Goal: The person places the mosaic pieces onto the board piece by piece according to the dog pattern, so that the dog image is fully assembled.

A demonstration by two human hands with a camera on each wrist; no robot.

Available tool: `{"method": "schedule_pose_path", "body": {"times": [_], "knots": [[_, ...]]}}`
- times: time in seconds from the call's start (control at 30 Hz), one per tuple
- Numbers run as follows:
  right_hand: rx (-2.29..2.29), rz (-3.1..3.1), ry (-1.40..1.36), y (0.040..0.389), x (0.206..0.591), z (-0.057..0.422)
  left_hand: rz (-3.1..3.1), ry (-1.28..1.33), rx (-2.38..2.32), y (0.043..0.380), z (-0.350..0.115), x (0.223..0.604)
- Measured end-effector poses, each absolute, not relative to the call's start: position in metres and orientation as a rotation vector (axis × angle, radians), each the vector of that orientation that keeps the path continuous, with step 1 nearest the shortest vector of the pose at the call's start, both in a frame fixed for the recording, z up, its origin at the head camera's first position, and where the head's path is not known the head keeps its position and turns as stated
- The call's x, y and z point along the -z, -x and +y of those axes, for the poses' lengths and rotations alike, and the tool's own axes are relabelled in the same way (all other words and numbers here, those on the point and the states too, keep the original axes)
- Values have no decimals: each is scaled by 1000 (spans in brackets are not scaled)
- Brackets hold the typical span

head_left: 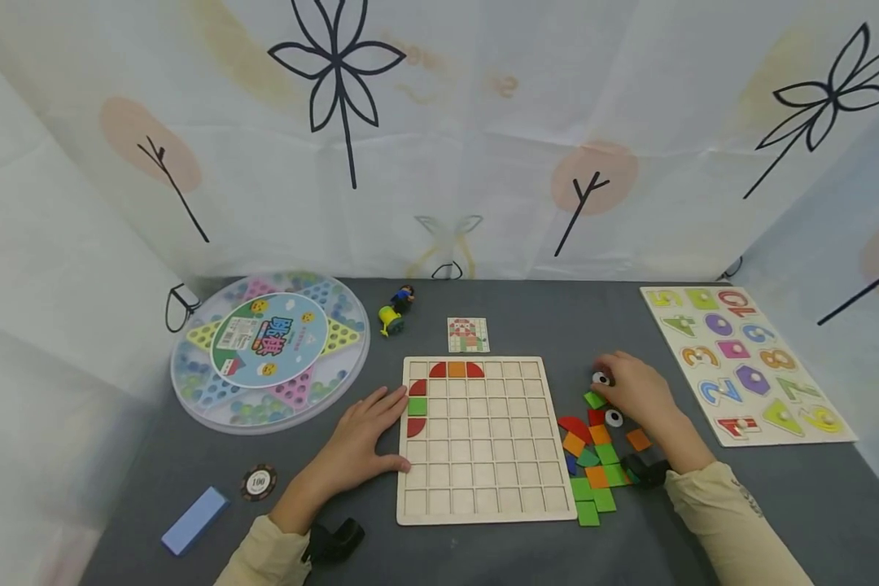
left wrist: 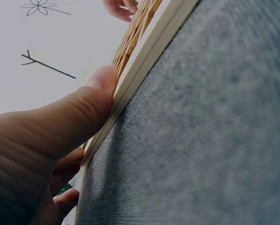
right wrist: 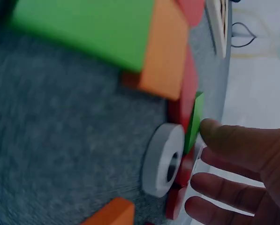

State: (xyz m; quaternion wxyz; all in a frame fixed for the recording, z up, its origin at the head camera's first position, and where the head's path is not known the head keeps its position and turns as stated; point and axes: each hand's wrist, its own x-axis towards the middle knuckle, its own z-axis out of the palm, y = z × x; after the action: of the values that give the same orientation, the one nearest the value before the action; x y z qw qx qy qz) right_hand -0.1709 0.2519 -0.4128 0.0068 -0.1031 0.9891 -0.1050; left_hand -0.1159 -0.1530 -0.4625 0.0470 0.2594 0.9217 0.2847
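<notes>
A wooden grid board (head_left: 491, 464) lies flat on the dark table. Its upper left cells hold red quarter-round pieces (head_left: 417, 427), an orange square (head_left: 456, 370) and a green square (head_left: 417, 407). My left hand (head_left: 362, 439) rests at the board's left edge, thumb touching the side (left wrist: 130, 89), fingers fairly straight. Beside the board's right side lies a heap of coloured pieces with green squares (head_left: 588, 513). At its far end, my right hand (head_left: 637, 391) reaches down by a black-and-white disc (head_left: 601, 378) and a green piece (right wrist: 194, 122); its fingers are spread, with no piece visibly gripped.
A small pattern card (head_left: 468, 334) lies behind the board, near two toy figures (head_left: 391, 320). To the left are a round game board (head_left: 271, 350), a chip (head_left: 259, 483) and a blue block (head_left: 194, 521). A number puzzle (head_left: 747, 366) lies far right.
</notes>
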Motion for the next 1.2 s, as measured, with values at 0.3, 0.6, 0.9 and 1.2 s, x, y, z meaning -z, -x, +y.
{"method": "schedule_pose_path", "body": {"times": [0.3, 0.6, 0.9, 1.2], "knots": [[262, 3040, 205, 179, 414, 253, 2823, -819, -875, 117, -154, 468], [482, 3067, 538, 181, 406, 194, 2814, -811, -880, 117, -154, 466], [467, 2900, 1026, 184, 406, 86, 2814, -790, -883, 114, -153, 465], [295, 2953, 1128, 187, 423, 54, 2823, -787, -892, 114, -154, 462]]}}
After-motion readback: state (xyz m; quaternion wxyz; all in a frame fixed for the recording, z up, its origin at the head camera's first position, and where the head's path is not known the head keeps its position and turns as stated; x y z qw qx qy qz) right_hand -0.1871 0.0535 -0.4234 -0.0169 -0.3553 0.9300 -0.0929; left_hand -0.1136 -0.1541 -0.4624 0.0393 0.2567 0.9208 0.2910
